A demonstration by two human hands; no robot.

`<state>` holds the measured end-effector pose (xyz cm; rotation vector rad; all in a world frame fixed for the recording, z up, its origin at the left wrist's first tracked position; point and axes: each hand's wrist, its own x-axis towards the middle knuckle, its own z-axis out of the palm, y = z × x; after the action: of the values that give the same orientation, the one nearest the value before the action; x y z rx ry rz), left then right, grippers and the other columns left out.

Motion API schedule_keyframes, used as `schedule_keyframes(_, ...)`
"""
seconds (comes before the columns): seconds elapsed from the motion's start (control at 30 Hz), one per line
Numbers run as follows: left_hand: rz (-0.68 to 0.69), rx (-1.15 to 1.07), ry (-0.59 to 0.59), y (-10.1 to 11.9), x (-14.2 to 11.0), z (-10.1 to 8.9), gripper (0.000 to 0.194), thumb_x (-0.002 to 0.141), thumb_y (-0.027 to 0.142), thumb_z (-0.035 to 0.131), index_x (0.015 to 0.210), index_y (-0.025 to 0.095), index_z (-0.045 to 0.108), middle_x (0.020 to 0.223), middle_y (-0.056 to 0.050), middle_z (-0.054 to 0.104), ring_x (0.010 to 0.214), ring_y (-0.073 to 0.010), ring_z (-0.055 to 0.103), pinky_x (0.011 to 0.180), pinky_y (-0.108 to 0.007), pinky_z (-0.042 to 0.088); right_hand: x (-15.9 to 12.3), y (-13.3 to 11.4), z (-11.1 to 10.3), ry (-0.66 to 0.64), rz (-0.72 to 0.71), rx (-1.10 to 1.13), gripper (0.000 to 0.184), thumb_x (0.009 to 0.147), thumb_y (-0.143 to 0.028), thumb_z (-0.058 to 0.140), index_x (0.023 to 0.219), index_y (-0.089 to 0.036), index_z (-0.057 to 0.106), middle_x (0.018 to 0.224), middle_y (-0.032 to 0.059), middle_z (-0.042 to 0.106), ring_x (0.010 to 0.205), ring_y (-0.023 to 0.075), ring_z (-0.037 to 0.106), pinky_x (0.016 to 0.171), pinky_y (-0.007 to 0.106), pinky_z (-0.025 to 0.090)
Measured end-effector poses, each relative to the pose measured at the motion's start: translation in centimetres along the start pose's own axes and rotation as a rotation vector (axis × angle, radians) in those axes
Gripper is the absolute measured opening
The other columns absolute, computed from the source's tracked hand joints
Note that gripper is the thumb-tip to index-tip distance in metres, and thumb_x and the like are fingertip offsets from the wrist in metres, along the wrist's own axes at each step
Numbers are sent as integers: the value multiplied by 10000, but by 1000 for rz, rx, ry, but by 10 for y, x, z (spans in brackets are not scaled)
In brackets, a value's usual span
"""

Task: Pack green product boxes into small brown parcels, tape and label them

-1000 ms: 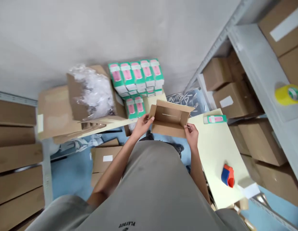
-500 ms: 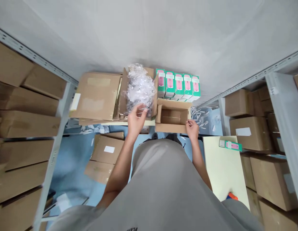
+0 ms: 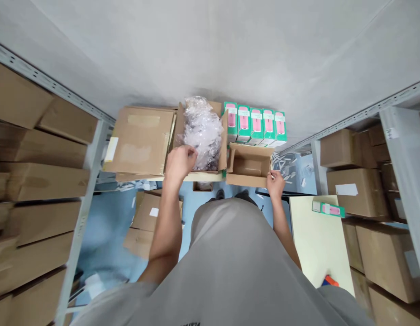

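My left hand (image 3: pixel 181 164) is at the front left of an upright carton (image 3: pixel 224 140) heaped with clear plastic wrap (image 3: pixel 203 133). Its fingers are curled in towards the thumb, close against the wrap, and whatever they hold is hidden. To the right, my right hand (image 3: pixel 275 184) pinches the front right corner of a small open cardboard box (image 3: pixel 246 181). The inside of that box shows bare brown cardboard. Behind it stands a row of green-and-white product boxes (image 3: pixel 256 124) with pink pictures.
Flattened cardboard (image 3: pixel 138 140) is stacked left of the carton. Shelves of brown cartons (image 3: pixel 43 181) rise on both sides. On the pale side table (image 3: pixel 315 244) lie a single green box (image 3: pixel 328 209) and an orange-and-blue object (image 3: pixel 330 280). More cardboard (image 3: pixel 142 226) lies low on the left.
My left hand has moved left across the front of the wrap, and its fingers have closed. My right hand keeps its hold on the small box. The whole view has shifted slightly.
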<state>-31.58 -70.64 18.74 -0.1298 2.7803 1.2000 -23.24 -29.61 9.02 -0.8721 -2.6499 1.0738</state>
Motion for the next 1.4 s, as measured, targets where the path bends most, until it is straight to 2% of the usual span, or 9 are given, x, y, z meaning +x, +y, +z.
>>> schedule_keyframes(0.13,39,-382,-9,32,-30,-26,288,979,469,735,1074,203,792,1027,-68,809,914,-231,738,851,-340,607,-3,-1,11,-50,30,-11,305,937,-363,593,1091,-171,772,1197,216,861,1166,344,818,1074,473,627)
schedule_keyframes(0.27,53,-607,-209,70,-44,-17,401,933,576,828,1062,200,777,981,-47,773,863,-193,689,779,-293,577,-1,-6,19,-185,16,23,232,961,-361,635,1090,-209,752,1225,181,863,1195,326,819,1084,446,624)
schedule_keyframes(0.53,85,-669,-472,117,-46,67,517,989,683,761,1109,183,804,925,-41,765,798,-159,640,730,-264,532,-3,-26,-25,-167,-54,341,589,1033,-748,586,1250,-220,733,1354,173,818,1262,311,786,1077,459,647)
schedule_keyframes(0.63,79,-656,-523,124,-45,103,517,994,652,761,1160,165,814,896,-37,763,763,-154,630,701,-264,518,-7,-46,-51,-301,-122,577,711,989,-833,639,1386,-246,695,1385,141,800,1218,276,792,1002,391,664)
schedule_keyframes(0.83,-7,-736,-614,124,-43,146,624,867,589,909,1312,170,785,950,-47,795,758,-156,685,686,-261,555,5,-60,-74,-324,-123,525,537,938,-749,770,1021,-220,800,990,72,835,928,246,767,888,359,626)
schedule_keyframes(0.93,-25,-696,-539,115,-37,155,568,843,613,913,1178,162,827,981,-81,823,801,-185,719,715,-284,583,14,-51,-79,-289,-160,437,486,991,-692,709,938,-218,801,890,44,789,821,213,703,808,325,578)
schedule_keyframes(1.07,-45,-402,-227,109,-24,168,377,982,539,758,1016,172,837,990,-105,847,895,-244,764,847,-347,608,21,-45,-76,-326,-170,322,438,1008,-626,683,904,-217,801,824,29,752,746,197,639,739,308,521)
schedule_keyframes(1.23,51,-38,-74,107,-13,175,356,1110,393,548,1205,189,823,1243,-154,852,1210,-336,779,1142,-472,573,42,-51,-50,-391,-202,165,280,1014,-452,714,1134,-224,822,978,51,841,841,239,736,855,344,561)
schedule_keyframes(1.4,145,46,8,99,-12,167,397,1084,278,552,1422,179,734,1613,-184,678,1571,-352,574,1369,-558,401,64,-56,-5,-460,-239,66,358,981,-349,801,1305,-199,788,1236,119,847,1065,285,783,1050,412,596)
